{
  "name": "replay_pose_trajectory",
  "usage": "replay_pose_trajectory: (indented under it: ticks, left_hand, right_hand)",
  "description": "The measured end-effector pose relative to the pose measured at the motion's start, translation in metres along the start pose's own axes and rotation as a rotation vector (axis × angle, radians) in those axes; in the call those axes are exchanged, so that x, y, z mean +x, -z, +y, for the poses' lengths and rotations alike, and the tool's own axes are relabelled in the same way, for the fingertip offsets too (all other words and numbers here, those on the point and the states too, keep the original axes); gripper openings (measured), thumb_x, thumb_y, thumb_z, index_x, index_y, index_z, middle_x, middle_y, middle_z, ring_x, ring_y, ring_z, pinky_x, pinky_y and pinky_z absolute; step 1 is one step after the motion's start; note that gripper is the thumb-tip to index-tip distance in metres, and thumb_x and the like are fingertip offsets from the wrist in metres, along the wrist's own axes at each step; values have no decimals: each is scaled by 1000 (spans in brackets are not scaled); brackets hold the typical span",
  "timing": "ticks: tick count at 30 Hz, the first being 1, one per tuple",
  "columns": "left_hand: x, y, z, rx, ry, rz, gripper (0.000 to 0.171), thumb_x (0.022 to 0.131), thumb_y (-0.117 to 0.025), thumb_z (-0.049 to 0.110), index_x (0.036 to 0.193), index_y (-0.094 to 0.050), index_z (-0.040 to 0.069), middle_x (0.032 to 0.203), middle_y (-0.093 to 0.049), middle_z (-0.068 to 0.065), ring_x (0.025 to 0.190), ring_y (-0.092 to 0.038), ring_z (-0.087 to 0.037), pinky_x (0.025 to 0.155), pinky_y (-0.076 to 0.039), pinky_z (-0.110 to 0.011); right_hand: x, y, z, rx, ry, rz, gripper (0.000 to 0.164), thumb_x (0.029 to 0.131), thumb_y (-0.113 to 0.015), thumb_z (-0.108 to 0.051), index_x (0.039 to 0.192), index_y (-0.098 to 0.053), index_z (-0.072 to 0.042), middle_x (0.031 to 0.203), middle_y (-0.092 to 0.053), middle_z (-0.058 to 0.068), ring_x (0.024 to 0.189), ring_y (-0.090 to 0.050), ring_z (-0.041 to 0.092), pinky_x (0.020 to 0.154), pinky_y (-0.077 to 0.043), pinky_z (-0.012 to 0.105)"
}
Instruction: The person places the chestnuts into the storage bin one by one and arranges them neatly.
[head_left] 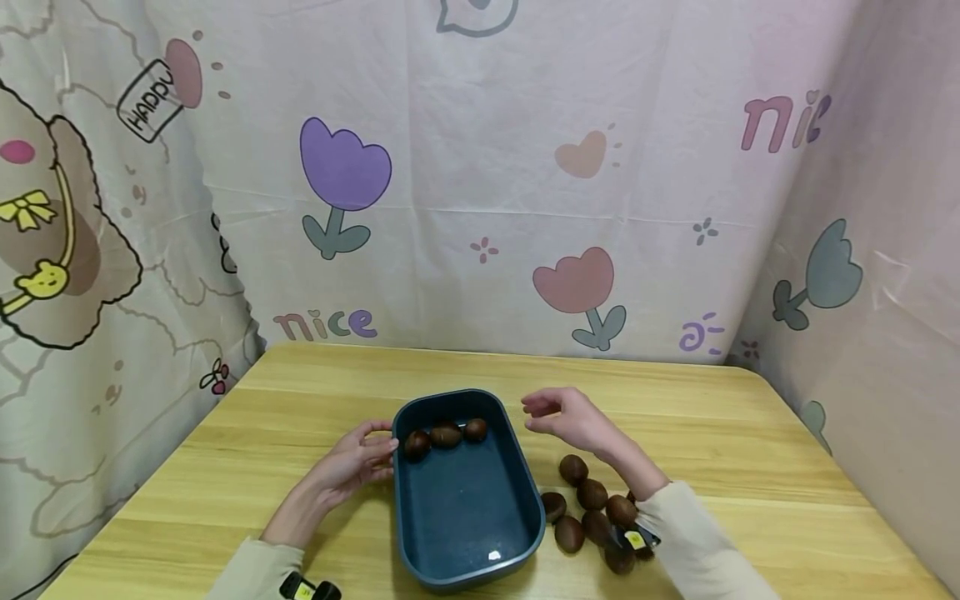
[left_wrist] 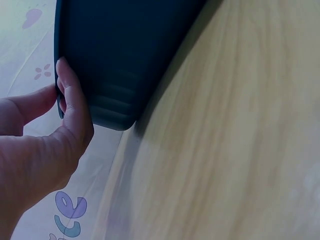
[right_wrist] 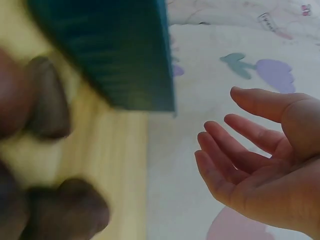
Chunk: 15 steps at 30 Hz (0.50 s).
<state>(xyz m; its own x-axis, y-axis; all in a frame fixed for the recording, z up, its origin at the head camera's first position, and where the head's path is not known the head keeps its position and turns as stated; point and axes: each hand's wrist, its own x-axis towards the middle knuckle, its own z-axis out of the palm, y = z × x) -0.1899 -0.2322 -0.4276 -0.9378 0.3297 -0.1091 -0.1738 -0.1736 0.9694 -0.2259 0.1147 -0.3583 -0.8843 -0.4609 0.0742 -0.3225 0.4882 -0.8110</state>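
Observation:
A dark blue rectangular box [head_left: 468,508] stands on the table, with three chestnuts [head_left: 446,434] in a row near its far end. My left hand [head_left: 356,462] holds the box by its left rim; in the left wrist view, the left hand [left_wrist: 60,130] has thumb and fingers at the edge of the wall. Just right of the box's far corner, my right hand [head_left: 573,417] is raised over the table. In the right wrist view the right hand [right_wrist: 255,155] has loosely bent fingers and holds nothing. Several brown chestnuts [head_left: 592,495] lie below it, some hidden by the right sleeve.
The wooden table [head_left: 660,400] reaches back to a printed cloth [head_left: 465,167] hanging behind and at both sides. Wrist devices sit on both sleeves, the left device [head_left: 307,587] near the front edge. A dark cable [head_left: 45,579] shows at lower left.

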Motion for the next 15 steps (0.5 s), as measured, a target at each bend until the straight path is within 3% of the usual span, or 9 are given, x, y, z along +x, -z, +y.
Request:
replay_pose_trajectory:
  ticks: [8,12,15]
  left_hand:
    - [1,0,-1,-1,-2,-4,38,99,-52,7,127,-28,-3,94,-62,-7,82,-61,-18,75,-53,-31]
    - [0,0,-1,0,-3,-3,37,99,-52,7,127,-29,-3,94,-62,-7,82,-61,-17,75,-53,-31]
    - [0,0,-1,-1,-3,-3,36,100,-52,7,127,-30,-2,94,-62,-7,81,-60,-16,75,-53,-30]
  right_hand:
    - [-21,5,39,-2,-77,9,35,85,-72,-7,115,-63,8,112,-64,20,100,-59,30,84,-50,42]
    - [-29,3,53,-13,-108,36,35,81,-74,-6,111,-64,7,109,-64,18,100,-59,33,84,-49,43]
    - [-33,0,60,-15,-127,43,35,78,-77,-4,109,-64,7,102,-65,13,95,-59,29,81,-49,40]
